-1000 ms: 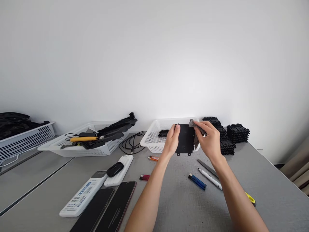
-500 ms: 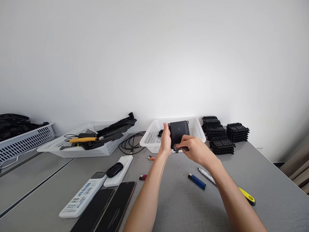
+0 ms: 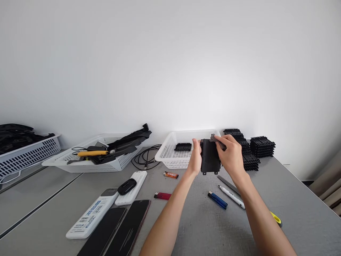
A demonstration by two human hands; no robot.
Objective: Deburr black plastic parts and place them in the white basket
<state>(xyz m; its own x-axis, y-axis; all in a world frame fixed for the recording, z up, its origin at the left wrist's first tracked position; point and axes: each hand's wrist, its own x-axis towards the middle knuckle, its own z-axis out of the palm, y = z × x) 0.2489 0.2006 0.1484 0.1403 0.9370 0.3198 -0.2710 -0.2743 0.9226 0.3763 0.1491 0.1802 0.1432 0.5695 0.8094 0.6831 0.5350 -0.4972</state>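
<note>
My left hand [image 3: 196, 158] grips a flat black plastic panel [image 3: 209, 158] by its left side, thumb pointing up. The panel is held upright above the table and has small tabs along its lower edge. My right hand [image 3: 231, 153] pinches a crumpled grey cloth [image 3: 213, 138] against the panel's upper right corner. Behind them stands a white basket [image 3: 173, 161] with a black ridged plastic piece [image 3: 183, 147] inside. Similar black pieces lie in stacks [image 3: 262, 146] to the right, partly hidden by my right hand.
Below my hands lie a blue lighter [image 3: 217, 200], a white marker [image 3: 231, 196], a red lighter [image 3: 162, 196] and an orange lighter [image 3: 171, 174]. Phones [image 3: 129, 227], white power banks [image 3: 90, 218], a coiled cable [image 3: 145, 158] and a loaded basket [image 3: 125, 161] are to the left.
Both hands have moved right with the panel. The cloth has gone from the panel's lower edge to its upper right corner. The black piece in the basket is now uncovered.
</note>
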